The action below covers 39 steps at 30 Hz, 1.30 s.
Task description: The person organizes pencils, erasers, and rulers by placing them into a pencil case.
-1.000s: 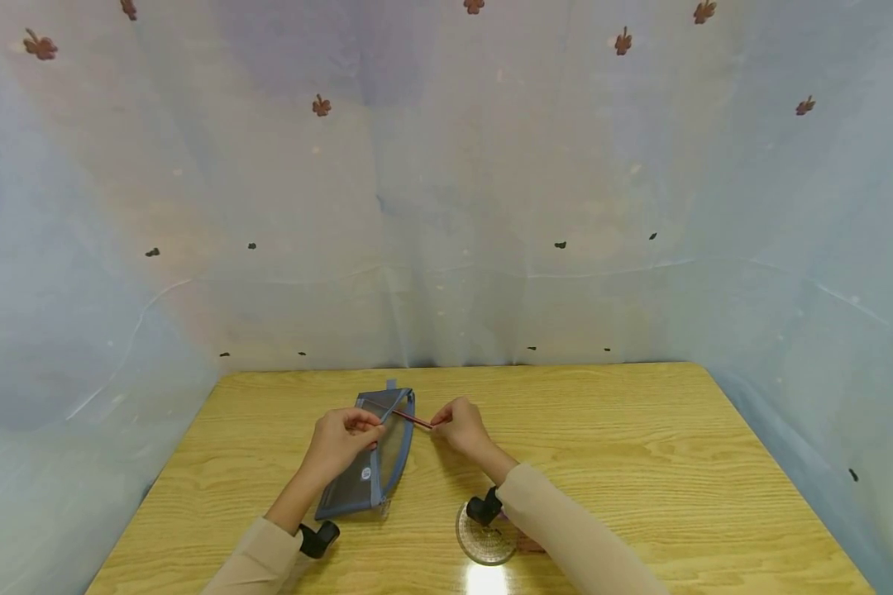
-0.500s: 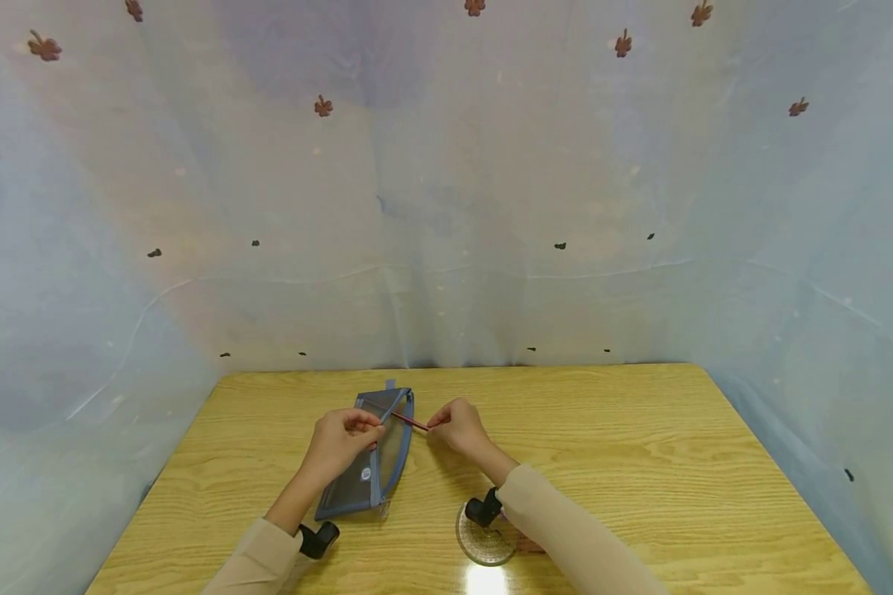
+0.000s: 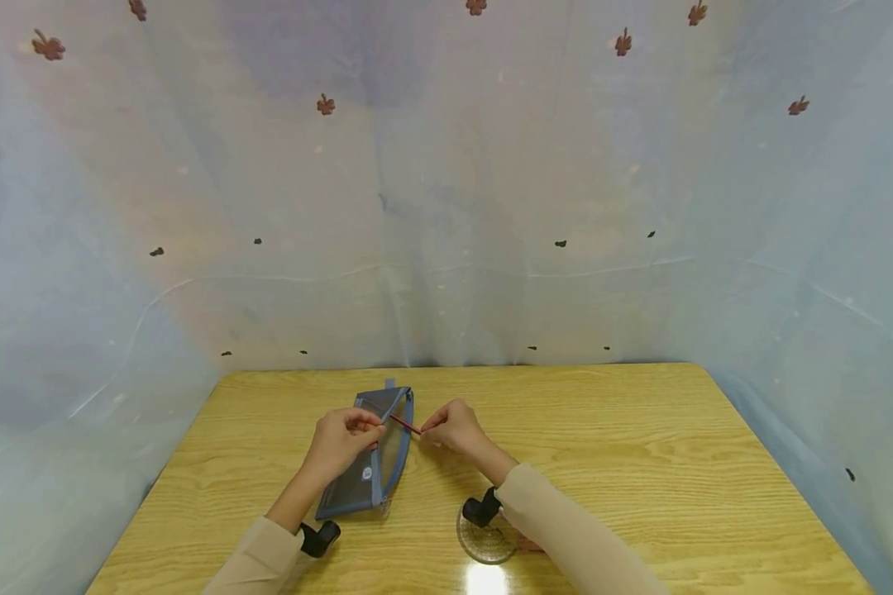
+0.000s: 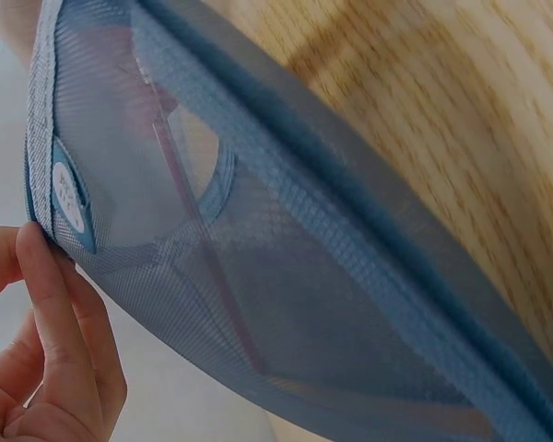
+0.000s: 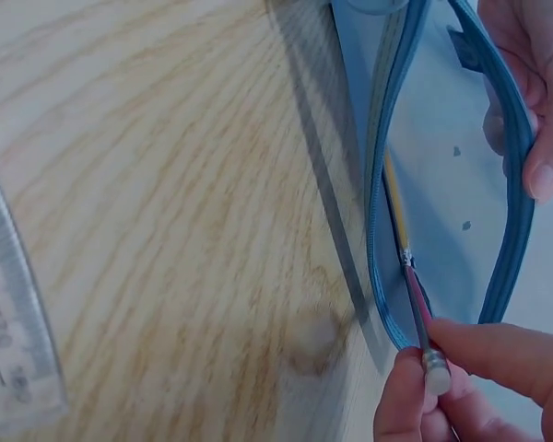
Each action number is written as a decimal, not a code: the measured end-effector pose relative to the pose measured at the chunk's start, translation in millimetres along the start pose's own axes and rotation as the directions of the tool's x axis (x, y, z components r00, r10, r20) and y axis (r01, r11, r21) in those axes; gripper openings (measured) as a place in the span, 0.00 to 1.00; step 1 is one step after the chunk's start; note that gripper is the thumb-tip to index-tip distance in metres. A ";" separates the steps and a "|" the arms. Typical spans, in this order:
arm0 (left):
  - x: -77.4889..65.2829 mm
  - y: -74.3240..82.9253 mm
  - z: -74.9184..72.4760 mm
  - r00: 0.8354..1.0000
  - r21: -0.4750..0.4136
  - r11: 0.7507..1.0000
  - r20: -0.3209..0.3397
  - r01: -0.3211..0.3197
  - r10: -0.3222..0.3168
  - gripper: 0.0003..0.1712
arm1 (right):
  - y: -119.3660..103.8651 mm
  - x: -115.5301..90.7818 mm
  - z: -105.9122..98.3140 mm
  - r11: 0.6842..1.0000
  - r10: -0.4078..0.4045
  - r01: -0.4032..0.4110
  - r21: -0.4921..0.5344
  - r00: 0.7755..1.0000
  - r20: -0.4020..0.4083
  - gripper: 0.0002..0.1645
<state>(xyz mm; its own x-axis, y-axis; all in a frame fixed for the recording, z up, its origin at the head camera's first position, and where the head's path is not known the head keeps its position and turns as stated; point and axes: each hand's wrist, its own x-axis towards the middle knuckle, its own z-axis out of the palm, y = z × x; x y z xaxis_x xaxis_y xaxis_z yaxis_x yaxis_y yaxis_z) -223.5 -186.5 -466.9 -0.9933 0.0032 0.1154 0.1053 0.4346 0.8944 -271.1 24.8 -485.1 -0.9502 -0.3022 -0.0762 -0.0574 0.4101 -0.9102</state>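
A blue mesh zip pencil case [image 3: 348, 489] lies on the table with its mouth spread wide. My left hand [image 3: 342, 440] pinches one edge of that mouth, close to a small round white label [image 4: 68, 197]. At the mouth's other side, my right hand [image 3: 456, 428] holds a dark red pencil [image 3: 405, 424] between thumb and fingers, by its white-eraser end [image 5: 437, 376]. The pencil's far part reaches into the case. A yellow pencil-like stick [image 5: 396, 212] shows inside the case in the right wrist view. Through the mesh, a long reddish shaft [image 4: 217, 267] shows in the left wrist view.
A clear round protractor [image 3: 470, 547] lies near the front, below my right wrist. Beside it, a reddish-brown item [image 3: 528, 544] is partly covered by my right sleeve. The wooden table [image 3: 640, 446] ends at a pale curtain [image 3: 476, 314] behind.
My right hand has moved slightly left toward the case, and less of the red pencil shows outside the mouth. The left hand stays at the edge.
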 end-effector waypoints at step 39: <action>2.4 -0.1 -0.4 1.000 0.001 1.000 0.005 0.012 -0.012 0.02 | -11.9 -3.5 14.9 0.977 0.044 -0.062 0.206 0.995 0.091 0.05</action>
<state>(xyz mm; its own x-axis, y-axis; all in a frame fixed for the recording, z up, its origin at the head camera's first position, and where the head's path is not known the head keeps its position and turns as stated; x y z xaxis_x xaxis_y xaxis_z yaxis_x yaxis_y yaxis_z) -225.8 -186.8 -466.6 -0.9947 0.0023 0.1031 0.0938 0.4353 0.8954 -262.4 8.1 -480.1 -0.9198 -0.3613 -0.1530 0.0659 0.2423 -0.9680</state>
